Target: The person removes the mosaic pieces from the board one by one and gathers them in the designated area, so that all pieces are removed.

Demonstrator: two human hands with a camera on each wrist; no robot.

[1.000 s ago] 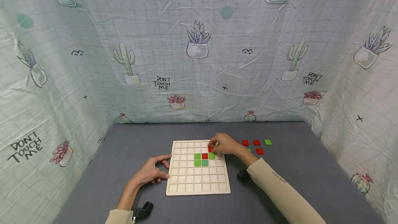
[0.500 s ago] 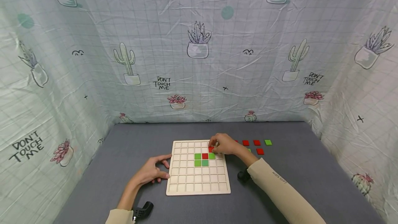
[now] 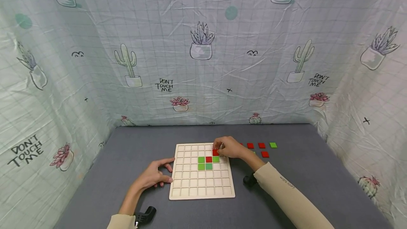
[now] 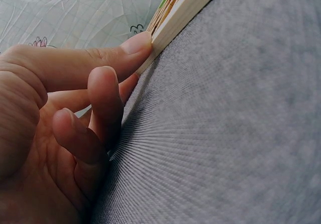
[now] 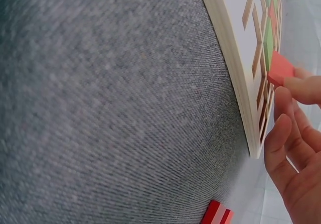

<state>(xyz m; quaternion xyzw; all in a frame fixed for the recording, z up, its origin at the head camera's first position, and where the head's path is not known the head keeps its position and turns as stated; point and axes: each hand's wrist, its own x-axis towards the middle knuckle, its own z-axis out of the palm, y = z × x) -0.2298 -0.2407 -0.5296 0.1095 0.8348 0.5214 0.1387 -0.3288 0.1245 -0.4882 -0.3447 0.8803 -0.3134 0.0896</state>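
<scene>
A pale wooden board (image 3: 187, 183) with a grid of square recesses lies on the grey table. Red and green square tiles fill several recesses, among them a red tile (image 3: 208, 159) and a teal-green tile (image 3: 208, 166). My right hand (image 3: 231, 147) pinches another red tile (image 5: 280, 68) between thumb and fingers over the board's far right part, just beyond a green tile (image 3: 216, 159). In the right wrist view that tile stands tilted against the grid. My left hand (image 3: 153, 175) touches the board's left edge with thumb and forefinger spread apart; its other fingers are bent (image 4: 75, 133).
Right of the board lie loose tiles: red ones (image 3: 261, 145), a green one (image 3: 273, 145) and a nearer red one (image 3: 265, 154). My right forearm partly hides others. A patterned cloth (image 3: 203, 73) hangs behind the table (image 3: 302, 172) and along both sides.
Both hands and the board stay in place. The head view shifts very slightly, and the pinched red tile shows a little differently under the right fingers.
</scene>
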